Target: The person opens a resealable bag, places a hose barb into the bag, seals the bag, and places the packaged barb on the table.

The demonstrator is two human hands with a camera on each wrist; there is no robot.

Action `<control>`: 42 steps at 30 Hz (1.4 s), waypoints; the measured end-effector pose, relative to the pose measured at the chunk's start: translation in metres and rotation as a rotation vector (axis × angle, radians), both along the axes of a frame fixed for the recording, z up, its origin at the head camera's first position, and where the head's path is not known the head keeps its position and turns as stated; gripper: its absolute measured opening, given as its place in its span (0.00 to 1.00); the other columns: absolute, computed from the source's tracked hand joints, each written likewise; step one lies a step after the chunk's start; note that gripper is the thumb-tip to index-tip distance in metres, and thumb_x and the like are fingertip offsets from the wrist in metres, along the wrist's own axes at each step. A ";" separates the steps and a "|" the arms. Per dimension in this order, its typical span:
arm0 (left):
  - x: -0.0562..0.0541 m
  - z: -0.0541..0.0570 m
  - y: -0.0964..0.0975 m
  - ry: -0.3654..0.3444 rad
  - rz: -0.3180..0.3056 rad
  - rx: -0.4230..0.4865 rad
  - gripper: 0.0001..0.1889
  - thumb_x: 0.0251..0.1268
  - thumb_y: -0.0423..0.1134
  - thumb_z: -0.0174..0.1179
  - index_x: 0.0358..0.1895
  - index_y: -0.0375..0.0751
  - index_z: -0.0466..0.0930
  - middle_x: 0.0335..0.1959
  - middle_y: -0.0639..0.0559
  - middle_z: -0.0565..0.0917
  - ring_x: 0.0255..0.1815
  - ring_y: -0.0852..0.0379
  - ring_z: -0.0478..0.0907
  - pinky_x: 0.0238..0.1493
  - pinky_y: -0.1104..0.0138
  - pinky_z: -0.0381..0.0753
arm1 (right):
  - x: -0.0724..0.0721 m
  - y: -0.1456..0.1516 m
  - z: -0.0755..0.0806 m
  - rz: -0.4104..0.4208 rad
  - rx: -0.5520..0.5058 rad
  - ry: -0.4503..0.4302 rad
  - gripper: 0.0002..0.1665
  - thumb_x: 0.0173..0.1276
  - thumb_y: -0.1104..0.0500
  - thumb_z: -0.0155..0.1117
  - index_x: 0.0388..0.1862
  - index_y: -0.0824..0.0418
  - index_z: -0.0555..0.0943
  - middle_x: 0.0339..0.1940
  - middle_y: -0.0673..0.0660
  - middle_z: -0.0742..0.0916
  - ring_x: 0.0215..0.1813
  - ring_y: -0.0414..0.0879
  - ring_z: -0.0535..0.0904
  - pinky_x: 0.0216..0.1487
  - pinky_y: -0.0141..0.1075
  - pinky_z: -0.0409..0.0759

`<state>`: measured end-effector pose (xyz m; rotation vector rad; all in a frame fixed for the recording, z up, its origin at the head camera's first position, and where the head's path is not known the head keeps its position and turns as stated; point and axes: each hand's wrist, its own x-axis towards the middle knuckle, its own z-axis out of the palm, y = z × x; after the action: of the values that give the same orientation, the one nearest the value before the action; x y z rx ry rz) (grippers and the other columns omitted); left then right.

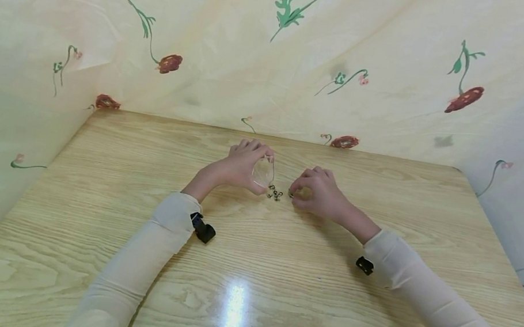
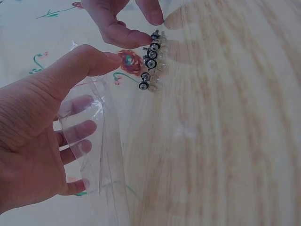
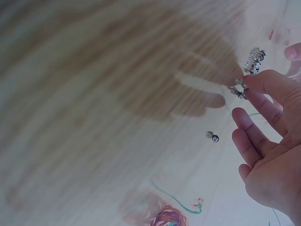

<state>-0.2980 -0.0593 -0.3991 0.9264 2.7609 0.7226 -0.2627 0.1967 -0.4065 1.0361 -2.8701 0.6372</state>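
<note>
A clear plastic bag [image 2: 101, 141] is held in my left hand [image 1: 242, 167], its thumb on the near side and its fingers showing through the film. The bag's mouth faces the small metal fittings [image 1: 276, 195]. Silver with black rings, several of these fittings [image 2: 151, 56] lie bunched on the table between both hands. To their right, my right hand [image 1: 321, 193] pinches one small fitting [image 3: 241, 84] between thumb and index finger, the other fingers loosely bent. A single fitting [image 3: 215, 138] lies apart from the bunch, below that hand in the right wrist view.
The glossy wood-grain table [image 1: 248, 243] reflects the hands and the fittings. A pale cloth with printed red flowers [image 1: 211, 32] hangs behind it and along the sides. Black camera mounts [image 1: 203, 229] sit at both wrists.
</note>
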 end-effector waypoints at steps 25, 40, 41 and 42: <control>0.000 -0.001 -0.001 -0.003 -0.010 0.012 0.34 0.53 0.50 0.75 0.60 0.49 0.66 0.61 0.45 0.69 0.61 0.44 0.58 0.63 0.46 0.58 | 0.000 -0.001 -0.003 0.028 0.018 -0.007 0.06 0.54 0.64 0.74 0.31 0.56 0.88 0.40 0.54 0.87 0.46 0.52 0.73 0.61 0.57 0.62; 0.001 -0.001 0.000 -0.028 -0.017 0.030 0.33 0.53 0.49 0.75 0.57 0.49 0.64 0.56 0.48 0.68 0.58 0.47 0.58 0.61 0.48 0.58 | 0.002 -0.002 -0.002 0.032 0.016 -0.032 0.07 0.53 0.66 0.73 0.30 0.56 0.86 0.41 0.54 0.87 0.45 0.51 0.71 0.64 0.62 0.62; 0.001 -0.001 0.000 -0.029 -0.016 0.031 0.33 0.53 0.49 0.75 0.56 0.49 0.64 0.56 0.48 0.68 0.57 0.47 0.58 0.61 0.48 0.58 | 0.002 -0.002 -0.002 0.030 0.018 -0.034 0.07 0.53 0.66 0.73 0.30 0.55 0.85 0.41 0.54 0.87 0.45 0.51 0.71 0.64 0.61 0.62; 0.001 -0.001 0.000 -0.031 -0.016 0.031 0.33 0.53 0.49 0.75 0.56 0.49 0.64 0.56 0.48 0.68 0.57 0.47 0.58 0.61 0.48 0.57 | 0.002 -0.002 -0.002 0.029 0.019 -0.035 0.07 0.53 0.66 0.73 0.29 0.55 0.85 0.41 0.54 0.87 0.45 0.51 0.71 0.64 0.61 0.62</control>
<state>-0.2966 -0.0592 -0.4002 0.9338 2.7202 0.7726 -0.2611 0.1947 -0.4084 1.0818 -2.9021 0.6374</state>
